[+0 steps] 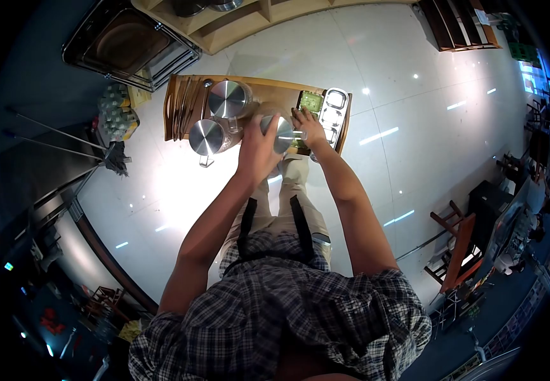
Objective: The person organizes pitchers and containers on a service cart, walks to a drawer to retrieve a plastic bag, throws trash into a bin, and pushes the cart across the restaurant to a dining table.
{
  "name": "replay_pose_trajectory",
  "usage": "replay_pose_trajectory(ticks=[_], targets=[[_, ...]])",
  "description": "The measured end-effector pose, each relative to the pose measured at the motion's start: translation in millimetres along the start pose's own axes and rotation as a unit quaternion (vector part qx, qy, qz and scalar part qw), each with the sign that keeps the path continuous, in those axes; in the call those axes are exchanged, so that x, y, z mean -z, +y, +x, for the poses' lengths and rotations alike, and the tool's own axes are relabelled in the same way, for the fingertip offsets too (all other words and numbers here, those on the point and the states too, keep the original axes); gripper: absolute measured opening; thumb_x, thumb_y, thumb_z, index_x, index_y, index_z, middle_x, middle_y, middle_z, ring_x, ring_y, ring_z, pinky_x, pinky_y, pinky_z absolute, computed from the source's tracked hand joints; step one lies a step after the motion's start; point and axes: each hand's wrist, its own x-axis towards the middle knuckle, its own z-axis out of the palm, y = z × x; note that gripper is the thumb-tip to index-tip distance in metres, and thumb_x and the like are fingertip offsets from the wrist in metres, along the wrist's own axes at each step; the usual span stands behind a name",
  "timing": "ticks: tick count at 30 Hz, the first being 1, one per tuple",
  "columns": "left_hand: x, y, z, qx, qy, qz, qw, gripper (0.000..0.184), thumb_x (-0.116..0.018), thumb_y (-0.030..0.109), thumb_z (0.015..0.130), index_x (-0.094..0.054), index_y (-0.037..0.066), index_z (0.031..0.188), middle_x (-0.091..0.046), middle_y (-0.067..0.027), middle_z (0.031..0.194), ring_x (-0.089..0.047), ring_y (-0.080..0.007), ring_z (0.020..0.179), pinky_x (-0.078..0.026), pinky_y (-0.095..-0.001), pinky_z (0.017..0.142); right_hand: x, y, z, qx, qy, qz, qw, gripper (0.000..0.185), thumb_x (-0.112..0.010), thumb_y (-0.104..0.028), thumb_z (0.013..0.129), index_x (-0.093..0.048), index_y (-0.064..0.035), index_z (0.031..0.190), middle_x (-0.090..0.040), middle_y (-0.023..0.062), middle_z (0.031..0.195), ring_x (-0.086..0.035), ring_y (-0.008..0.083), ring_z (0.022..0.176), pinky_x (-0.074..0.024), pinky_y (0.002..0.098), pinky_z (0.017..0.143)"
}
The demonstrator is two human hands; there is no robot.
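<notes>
My left hand (258, 151) is wrapped around the side of a clear jug with a round steel lid (279, 132). That jug's handle points right, toward my right hand (311, 129). The fingers of my right hand are spread and reach over the edge of a green box (311, 101); whether they touch it is hard to tell. To the left stand two more steel-lidded jugs, one at the back (229, 99) and one in front (207, 137). All of these are on or at a wooden cart (268, 82).
A metal tray with compartments (333, 114) lies at the cart's right end. Thin brown slats or trays (185, 105) stand at its left end. Wrapped bottles (116, 111) and a mop (117, 159) are further left. Wooden shelving (224, 32) is behind; chairs (456, 244) stand right.
</notes>
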Motion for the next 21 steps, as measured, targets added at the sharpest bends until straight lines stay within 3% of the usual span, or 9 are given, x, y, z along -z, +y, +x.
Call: replay_pose_trajectory(ticks=[2,5,6,7,9,11,14,18,21], targets=[[-6.6,-2.0,13.4,-0.01,0.005,-0.002,1.0,0.08,-0.077,0.014,0.06,-0.039,0.01,0.131,-0.037,-0.0243,0.121,-0.042,-0.0405,0.109,-0.039,-0.0422,0.091,3.8,-1.7,-2.5,-0.077,0.059,0.163,0.982,0.038,-0.038,-0.016,0.087,-0.05,-0.0119,0.123,-0.033,0.003,0.14,-0.026,0.0269,0.132,-0.0282,0.0392,0.105],[-14.7,-7.6,32.5,-0.025,0.012,-0.002,1.0,0.078,-0.076,0.014,0.061,-0.04,0.009,0.13,-0.038,-0.0235,0.121,-0.042,-0.0406,0.108,-0.04,-0.0434,0.09,11.8,-2.4,-9.3,-0.118,0.058,0.164,0.978,0.039,-0.038,-0.01,0.086,-0.047,-0.0056,0.124,-0.035,0.0069,0.138,-0.028,0.0247,0.131,-0.0274,0.0375,0.106],[-19.2,-9.9,37.8,-0.029,0.014,0.002,0.999,0.077,-0.076,0.015,0.061,-0.041,0.009,0.129,-0.038,-0.0232,0.121,-0.042,-0.0406,0.108,-0.04,-0.0442,0.089,8.8,-1.2,-11.3,-0.094,0.063,0.076,0.991,0.041,-0.047,-0.003,0.08,-0.046,0.0,0.122,-0.035,0.0125,0.137,-0.033,0.0272,0.127,-0.0314,0.0368,0.104],[-23.1,-12.6,42.4,-0.031,0.012,0.002,0.999,0.077,-0.076,0.015,0.061,-0.041,0.009,0.129,-0.038,-0.0232,0.121,-0.042,-0.0406,0.108,-0.04,-0.0442,0.089,5.7,-1.0,-12.7,-0.097,0.063,0.076,0.99,0.041,-0.047,-0.003,0.08,-0.046,0.0,0.122,-0.035,0.0125,0.137,-0.033,0.0272,0.127,-0.0314,0.0368,0.104],[-28.7,-16.3,51.1,-0.048,0.042,0.004,0.998,0.078,-0.076,0.015,0.061,-0.039,0.009,0.13,-0.037,-0.0222,0.122,-0.042,-0.0411,0.109,-0.04,-0.0446,0.089,8.4,-5.1,-17.6,-0.17,0.124,0.267,0.94,0.05,-0.054,0.002,0.073,-0.043,0.0042,0.121,-0.037,0.0171,0.134,-0.04,0.0321,0.121,-0.0373,0.0358,0.099],[-26.4,-14.2,58.5,-0.029,0.027,0.004,0.999,0.079,-0.076,0.016,0.061,-0.039,0.009,0.13,-0.036,-0.0219,0.125,-0.039,-0.0412,0.112,-0.039,-0.0444,0.091,28.4,-17.7,-22.8,-0.186,0.182,0.298,0.918,0.059,-0.056,0.004,0.069,-0.037,0.0042,0.124,-0.039,0.0204,0.13,-0.043,0.0365,0.116,-0.041,0.0364,0.095],[-24.0,-14.4,62.6,-0.013,0.013,0.034,0.999,0.083,-0.077,0.018,0.06,-0.036,0.009,0.132,-0.031,-0.0213,0.132,-0.033,-0.0411,0.12,-0.036,-0.0448,0.096,53.5,-31.7,-23.9,-0.176,0.267,0.442,0.838,0.063,-0.056,0.003,0.071,-0.03,0.0015,0.129,-0.041,0.0242,0.127,-0.043,0.0377,0.117,-0.0372,0.0379,0.098],[-27.2,-21.8,57.7,-0.002,0.0,0.062,0.998,0.091,-0.079,0.024,0.058,-0.031,0.008,0.134,-0.022,-0.0202,0.141,-0.024,-0.0396,0.129,-0.03,-0.0471,0.102,77.9,-43.8,-18.2,-0.176,0.349,0.401,0.828,0.057,-0.059,-0.002,0.073,-0.037,-0.0003,0.126,-0.045,0.0237,0.122,-0.049,0.0378,0.109,-0.0403,0.0402,0.093],[-26.3,-21.6,46.8,0.002,-0.008,0.068,0.998,0.095,-0.08,0.027,0.058,-0.029,0.008,0.135,-0.02,-0.0193,0.142,-0.024,-0.0381,0.129,-0.03,-0.0479,0.101,75.2,-39.2,-12.6,-0.189,0.323,0.404,0.835,0.047,-0.06,-0.004,0.075,-0.045,-0.0012,0.12,-0.051,0.0216,0.117,-0.051,0.0362,0.106,-0.0412,0.0396,0.091]])
